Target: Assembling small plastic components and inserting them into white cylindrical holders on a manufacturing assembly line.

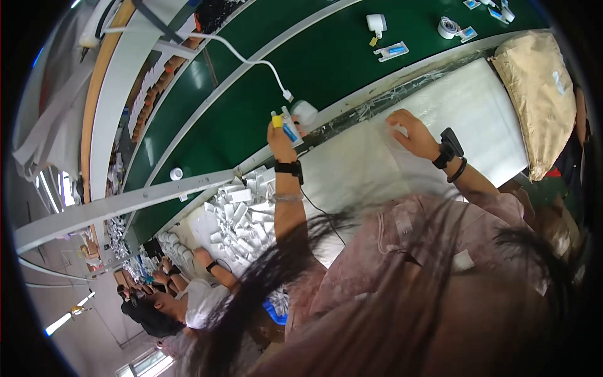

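Your left hand [284, 135] sits at the belt edge, boxed in: white cable plug [287, 95] hangs just above it, white round part [305, 111] just beside. Pile of white parts [239, 213] blocks the pad left of your forearm. White pad [352, 169] between your hands is open. Right hand [405, 132] has bare pad around it; tan sack [537, 94] walls off the far right. Green belt [326, 56] mostly open, scattered small parts up top.

Glossy green conveyor belt [251, 94]; white foam-like, matt pad [477, 119]; possibly woven beige sack [534, 88].
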A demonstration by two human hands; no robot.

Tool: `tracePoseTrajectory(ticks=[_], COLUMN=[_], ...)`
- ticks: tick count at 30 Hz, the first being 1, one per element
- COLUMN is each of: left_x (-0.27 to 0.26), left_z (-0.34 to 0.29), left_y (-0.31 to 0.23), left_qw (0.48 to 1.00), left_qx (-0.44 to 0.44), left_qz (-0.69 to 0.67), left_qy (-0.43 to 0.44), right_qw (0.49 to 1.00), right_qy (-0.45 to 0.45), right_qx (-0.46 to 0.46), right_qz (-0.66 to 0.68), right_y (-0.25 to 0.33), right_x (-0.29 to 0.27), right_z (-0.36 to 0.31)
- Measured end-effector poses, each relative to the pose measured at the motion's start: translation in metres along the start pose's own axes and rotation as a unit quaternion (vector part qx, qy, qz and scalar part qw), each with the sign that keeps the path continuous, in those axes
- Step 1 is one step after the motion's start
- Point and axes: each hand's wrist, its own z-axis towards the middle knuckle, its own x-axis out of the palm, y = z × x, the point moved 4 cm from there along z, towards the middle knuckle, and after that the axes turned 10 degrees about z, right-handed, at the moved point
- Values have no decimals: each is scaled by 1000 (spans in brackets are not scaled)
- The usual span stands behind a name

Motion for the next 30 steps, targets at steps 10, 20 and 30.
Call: tracePoseTrajectory(ticks=[10,20,30], left_x=[-120,57,140], left_z=[71,-85,-121], left_y=[56,63,61], left_qw=[840,989,982], left_qx=[-3,-96,-150], left_qz=[447,-50,10], left_qy=[-308,98,111], right_qw=[911,933,955], right_qy=[-124,-55,-54], right_qx=[-62,117,242], right_qz=[-387,-334,165], right_y=[-118,-119,-35], right_x=[-78,-68,13], right_z=[134,154,36])
